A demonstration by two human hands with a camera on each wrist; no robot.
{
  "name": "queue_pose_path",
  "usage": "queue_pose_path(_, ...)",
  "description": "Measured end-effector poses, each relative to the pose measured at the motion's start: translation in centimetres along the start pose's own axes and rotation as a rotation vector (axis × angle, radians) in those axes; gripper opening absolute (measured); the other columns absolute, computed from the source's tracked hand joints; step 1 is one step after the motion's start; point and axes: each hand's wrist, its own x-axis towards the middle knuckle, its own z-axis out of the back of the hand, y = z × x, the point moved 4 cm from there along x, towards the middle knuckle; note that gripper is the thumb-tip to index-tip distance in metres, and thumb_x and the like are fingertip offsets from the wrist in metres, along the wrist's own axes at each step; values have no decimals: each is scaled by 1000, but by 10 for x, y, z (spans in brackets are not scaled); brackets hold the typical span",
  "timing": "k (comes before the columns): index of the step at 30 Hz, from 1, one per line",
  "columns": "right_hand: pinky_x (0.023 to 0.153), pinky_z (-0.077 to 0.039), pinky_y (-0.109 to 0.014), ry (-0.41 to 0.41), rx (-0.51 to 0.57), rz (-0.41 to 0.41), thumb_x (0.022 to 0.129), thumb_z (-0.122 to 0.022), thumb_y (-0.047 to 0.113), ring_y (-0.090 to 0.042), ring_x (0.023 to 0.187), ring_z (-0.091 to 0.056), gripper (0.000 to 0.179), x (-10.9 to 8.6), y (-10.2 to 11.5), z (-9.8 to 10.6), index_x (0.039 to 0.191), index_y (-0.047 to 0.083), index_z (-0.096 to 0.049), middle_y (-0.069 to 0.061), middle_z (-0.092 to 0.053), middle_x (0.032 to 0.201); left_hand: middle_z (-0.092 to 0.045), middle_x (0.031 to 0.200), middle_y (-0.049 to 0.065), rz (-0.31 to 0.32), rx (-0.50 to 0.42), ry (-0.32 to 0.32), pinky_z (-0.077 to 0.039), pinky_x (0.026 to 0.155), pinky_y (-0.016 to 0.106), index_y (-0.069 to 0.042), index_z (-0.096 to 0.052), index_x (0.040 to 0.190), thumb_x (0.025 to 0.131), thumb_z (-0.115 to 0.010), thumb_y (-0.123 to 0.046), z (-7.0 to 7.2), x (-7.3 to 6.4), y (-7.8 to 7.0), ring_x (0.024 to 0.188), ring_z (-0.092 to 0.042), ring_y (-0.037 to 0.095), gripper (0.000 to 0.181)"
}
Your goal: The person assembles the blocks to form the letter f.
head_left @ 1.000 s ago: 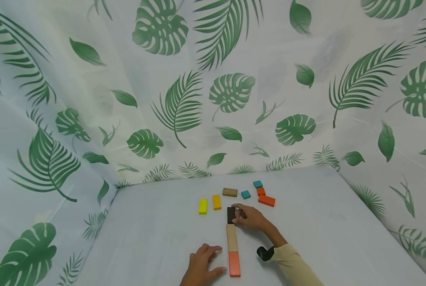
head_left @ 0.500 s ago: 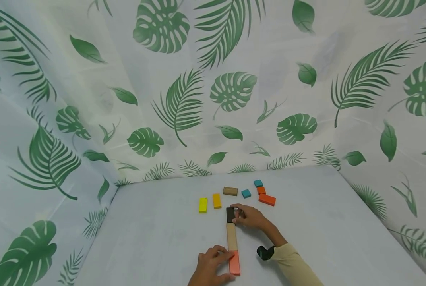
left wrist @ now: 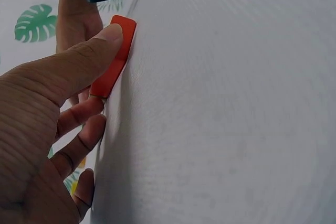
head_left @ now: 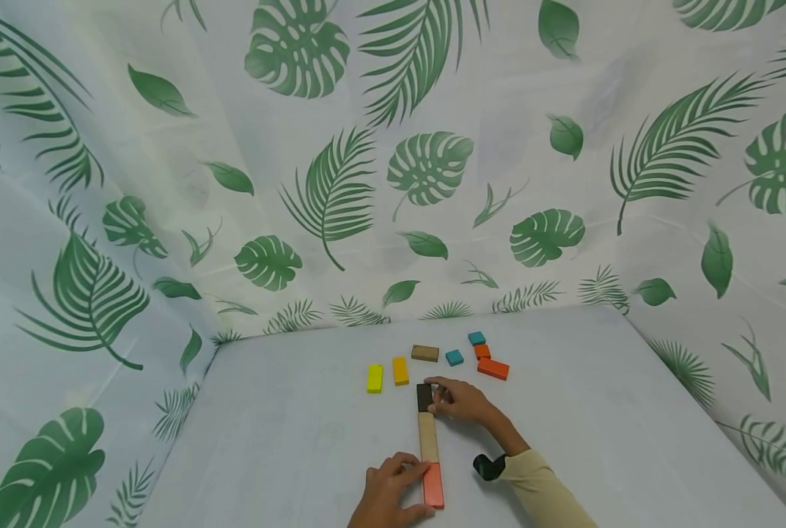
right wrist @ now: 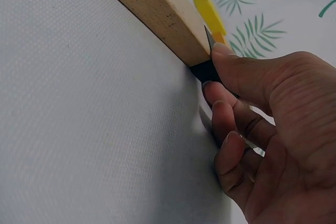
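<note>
– Black block point(head_left: 424, 398): where, and how held?
– At far end of pale wooden block point(head_left: 427, 438), flat on white surface point(head_left: 281, 447); pinched between thumb and curled fingers of right hand point(head_left: 464, 402).
– Near end?
– Coral block point(head_left: 434, 487), end to end with the wood; clamped lengthwise, thumb and fingers of left hand point(head_left: 389, 490) at opposite ends.
– Beyond?
– Yellow block point(head_left: 375, 379), orange block point(head_left: 400, 372), brown block point(head_left: 424, 353), apart from the black.

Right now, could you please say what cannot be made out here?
Head: the forearm behind the left hand, cut by the bottom edge.
Right wrist: most of the black block, hidden by the right hand.
Right wrist: one end of the pale wooden block, cut by the top edge.
Left wrist: most of the yellow block, behind the left hand.
</note>
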Motion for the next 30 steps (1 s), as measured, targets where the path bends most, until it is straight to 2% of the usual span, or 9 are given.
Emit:
queue_pose_path(12,62,-39,-21,6,26,1,89,-71,30,-4,71,-47,51,0,2,0,133,10,-57,6,-60,90,-57,117,-8,24,36,0,-27,68,25,-27,-64,131,76,-72,-61,2,0,-2,97,-51,5,65)
queue_pose_path(22,61,-39,-21,6,44,-17,89,-72,30,-5,71,-48,51,0,2,2,133,9,-57,4,-61,90,-58,115,-10,36,33,9,-29,68,25,-27,-65,130,74,-76,-57,3,3,-6,98,-51,5,64)
queue_pose_path(30,61,-39,-23,6,27,-21,88,-72,29,-7,71,-48,51,-1,3,1,133,9,-56,4,-61,89,-58,114,-9,32,22,10,-27,67,25,-27,-65,130,75,-74,-59,2,2,-4,96,-51,5,64)
